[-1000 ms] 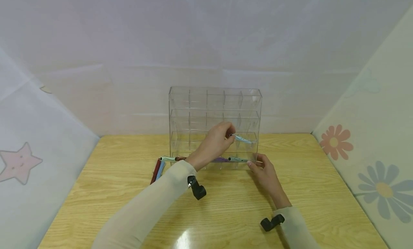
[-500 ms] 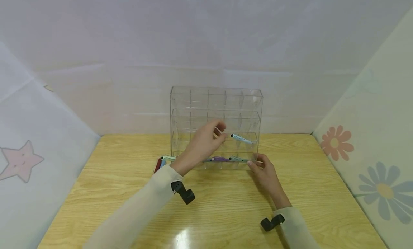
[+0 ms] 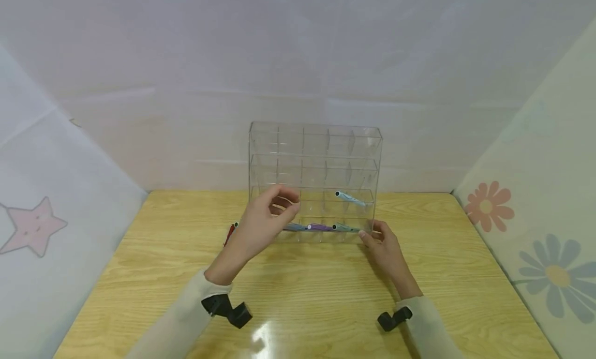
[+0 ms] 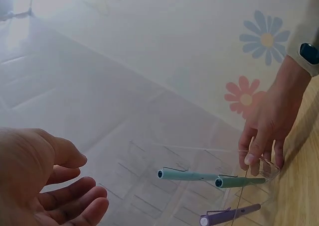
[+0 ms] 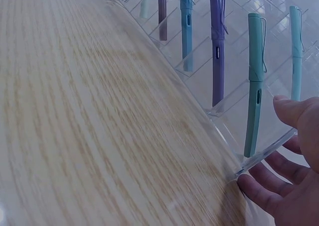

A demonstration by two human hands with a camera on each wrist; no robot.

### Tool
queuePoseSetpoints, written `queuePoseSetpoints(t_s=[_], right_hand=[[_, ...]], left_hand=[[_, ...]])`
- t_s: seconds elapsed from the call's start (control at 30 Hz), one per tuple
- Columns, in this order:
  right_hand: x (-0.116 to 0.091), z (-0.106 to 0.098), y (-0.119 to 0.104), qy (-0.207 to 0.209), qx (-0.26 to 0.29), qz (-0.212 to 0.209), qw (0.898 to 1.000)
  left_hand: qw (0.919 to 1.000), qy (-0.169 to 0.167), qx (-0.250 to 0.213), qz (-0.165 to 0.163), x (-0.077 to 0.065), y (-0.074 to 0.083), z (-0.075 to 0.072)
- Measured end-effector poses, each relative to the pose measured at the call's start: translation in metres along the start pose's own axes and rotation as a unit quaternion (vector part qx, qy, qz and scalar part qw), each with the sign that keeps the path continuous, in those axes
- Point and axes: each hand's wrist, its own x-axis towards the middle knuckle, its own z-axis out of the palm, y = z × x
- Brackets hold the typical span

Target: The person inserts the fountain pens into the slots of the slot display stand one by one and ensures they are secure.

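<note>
A clear acrylic pen rack (image 3: 316, 125) with rows of compartments stands upright on the table. My right hand (image 3: 386, 250) grips its lower right corner, thumb in front and fingers behind. My left hand (image 3: 263, 222) hangs before the rack's left half, fingers loosely curled, holding nothing. A light blue pen (image 3: 350, 198) rests in the second row from the bottom, at the right end. Along the bottom row lie a teal pen (image 5: 255, 81), a purple pen (image 5: 218, 47), a blue pen (image 5: 187, 37), a brownish pen (image 5: 162, 12) and a pale green pen (image 5: 144, 2).
Left of the rack, mostly behind my left hand, a dark red pen (image 3: 230, 235) lies on the wooden table (image 3: 307, 297). Pale cloth walls (image 3: 298, 64) enclose the back and both sides, with printed flowers at the right.
My left hand let go of the light blue pen, which stays in the rack, and drew back left and toward me. My right hand keeps its grip on the rack's corner.
</note>
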Motion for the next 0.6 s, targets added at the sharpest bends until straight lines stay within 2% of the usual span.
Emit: queuePoseSetpoints(t_s=[0.33,0.6], right_hand=[[0.002,0.001,0.004,-0.001,0.010,0.009,1.000],[0.000,0.001,0.002,0.004,0.002,0.002,1.000]], left_hand=[[0.9994,0.027,-0.008,-0.022,-0.034,-0.001,-0.025],[0.9975,0.065,-0.006,-0.025,-0.055,-0.024,-0.036]])
